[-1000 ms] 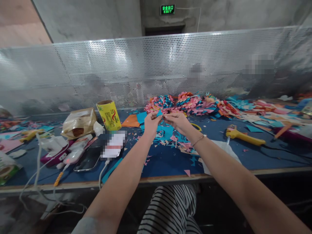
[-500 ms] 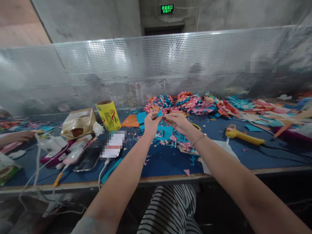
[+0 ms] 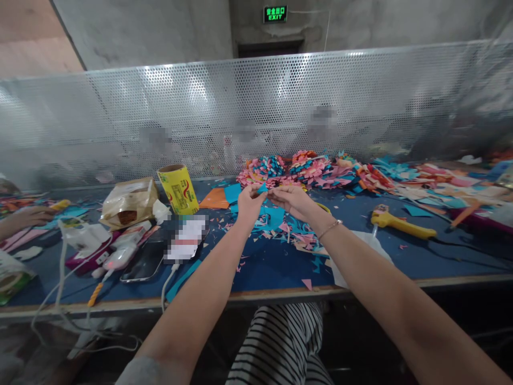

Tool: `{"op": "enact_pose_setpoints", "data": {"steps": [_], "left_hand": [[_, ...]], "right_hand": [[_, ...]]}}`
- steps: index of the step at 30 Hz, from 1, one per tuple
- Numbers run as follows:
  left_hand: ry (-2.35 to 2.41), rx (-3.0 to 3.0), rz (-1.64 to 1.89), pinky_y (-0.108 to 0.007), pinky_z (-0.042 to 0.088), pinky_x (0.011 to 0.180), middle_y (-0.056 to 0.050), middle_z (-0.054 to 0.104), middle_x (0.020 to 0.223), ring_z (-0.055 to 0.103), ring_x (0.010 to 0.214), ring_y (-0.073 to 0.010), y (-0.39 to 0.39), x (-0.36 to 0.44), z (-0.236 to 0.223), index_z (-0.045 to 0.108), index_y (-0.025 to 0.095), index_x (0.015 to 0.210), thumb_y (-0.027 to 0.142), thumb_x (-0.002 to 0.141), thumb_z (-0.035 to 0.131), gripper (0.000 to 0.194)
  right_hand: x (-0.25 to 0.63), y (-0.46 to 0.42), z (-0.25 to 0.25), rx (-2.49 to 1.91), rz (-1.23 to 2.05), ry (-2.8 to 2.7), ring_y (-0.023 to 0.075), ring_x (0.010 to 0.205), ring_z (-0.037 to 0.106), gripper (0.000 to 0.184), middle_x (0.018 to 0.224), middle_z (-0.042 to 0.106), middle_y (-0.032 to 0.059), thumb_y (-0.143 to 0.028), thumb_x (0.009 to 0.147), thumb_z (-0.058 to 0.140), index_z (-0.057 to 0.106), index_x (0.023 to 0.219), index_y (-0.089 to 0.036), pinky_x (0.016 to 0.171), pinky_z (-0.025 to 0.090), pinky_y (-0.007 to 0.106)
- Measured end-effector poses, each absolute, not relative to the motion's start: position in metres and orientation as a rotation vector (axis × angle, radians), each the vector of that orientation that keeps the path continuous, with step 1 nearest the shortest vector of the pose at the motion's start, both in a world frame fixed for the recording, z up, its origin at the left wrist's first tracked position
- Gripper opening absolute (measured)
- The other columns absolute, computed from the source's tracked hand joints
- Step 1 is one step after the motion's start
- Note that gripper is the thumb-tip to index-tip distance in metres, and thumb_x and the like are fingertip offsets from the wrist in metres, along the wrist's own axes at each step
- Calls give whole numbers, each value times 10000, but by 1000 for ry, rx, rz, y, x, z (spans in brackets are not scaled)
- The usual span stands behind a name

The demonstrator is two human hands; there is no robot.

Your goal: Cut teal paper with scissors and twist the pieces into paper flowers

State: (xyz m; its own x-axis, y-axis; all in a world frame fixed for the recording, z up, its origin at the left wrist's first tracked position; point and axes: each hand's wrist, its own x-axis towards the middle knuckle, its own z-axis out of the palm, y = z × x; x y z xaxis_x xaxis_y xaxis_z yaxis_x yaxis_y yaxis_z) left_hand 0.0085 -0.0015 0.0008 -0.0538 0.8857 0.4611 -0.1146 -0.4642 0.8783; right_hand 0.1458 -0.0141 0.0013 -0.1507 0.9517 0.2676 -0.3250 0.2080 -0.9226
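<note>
A small piece of blue paper [image 3: 262,188] shows between my two hands, over the middle of the blue tabletop. My left hand [image 3: 249,199] pinches it from the left. Close against it on the right, my right hand [image 3: 292,199] has thumb and fingers pressed together at the paper's edge; its fingertips partly hide what they hold. Beneath the hands lie blue paper sheets [image 3: 272,218] and many small pink and blue scraps [image 3: 304,240]. Just behind them sit layered pink, blue and orange paper flowers [image 3: 306,167].
A yellow glue gun [image 3: 403,223] lies right on white paper. Left stand a yellow cardboard tube [image 3: 178,190], a brown bag [image 3: 130,203], phones [image 3: 145,262] and a purple power strip [image 3: 92,256] with trailing cables. A co-worker's hand [image 3: 34,216] is far left. A perforated metal screen [image 3: 200,123] closes the back.
My hands stay almost in place, with only slight finger movement at the blue paper. At far left, the co-worker's hand has shifted, and a yellow object now shows beside it.
</note>
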Motion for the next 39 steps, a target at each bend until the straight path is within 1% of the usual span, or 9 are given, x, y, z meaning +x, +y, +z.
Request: {"op": "enact_pose_setpoints", "data": {"steps": [5,9,12,15,19,26,32,35,39], "left_hand": [[879,1390,1645,-256,447,699,0,604,671,554,672,-123,-4,8,5,602,154,730,136,503,742,267],[910,1416,1604,-263,437,712,-7,602,685,563,694,-130,-4,8,6,608,150,715,138,516,733,236],[941,1420,1554,-265,439,694,2,595,673,561,675,-128,-4,8,6,612,154,763,148,535,719,251],[938,1426,1497,-262,445,641,9,579,644,548,617,-118,-5,10,6,610,145,802,170,579,691,239],[906,1355,1474,-246,447,596,16,561,616,541,587,-107,-4,12,5,597,144,757,191,590,693,198],[837,1252,1403,-225,445,572,18,584,584,553,569,-98,5,12,-3,590,150,729,206,541,746,250],[854,1034,1415,-225,449,570,26,586,570,576,550,-98,4,10,-5,526,152,740,176,468,794,383],[892,953,1423,-204,427,530,50,550,502,532,474,-74,2,9,-3,509,157,722,143,477,783,367],[948,928,1371,-216,448,562,18,581,507,565,505,-92,-4,10,0,522,148,681,58,485,744,309]], "right_hand": [[145,-19,6,-716,1305,-1261,160,807,650,139,835,700,70,-278,680,695,665,751,-162,817,511,328],[146,-22,9,-716,1346,-1281,160,774,647,178,808,697,72,-292,634,720,656,727,-155,761,513,311],[148,-21,9,-735,1341,-1285,166,773,642,216,794,688,72,-315,595,734,647,706,-150,712,510,293],[153,-14,8,-816,1199,-1318,157,751,628,241,751,670,47,-355,582,724,641,695,-159,659,499,268],[162,-2,4,-967,924,-1322,134,664,597,257,660,616,-5,-393,568,701,605,665,-176,594,477,249],[166,5,-2,-1019,749,-1476,136,623,559,199,643,599,4,-384,642,612,600,677,-188,587,457,264],[156,3,-4,-1024,806,-1517,141,658,572,185,698,601,3,-375,676,571,601,725,-199,574,451,255],[151,0,-6,-1057,895,-1506,147,703,582,233,768,620,14,-420,697,556,602,766,-202,592,467,262],[145,-1,-11,-1038,982,-1541,154,769,582,313,805,624,23,-485,716,540,618,797,-193,606,470,250]]}}
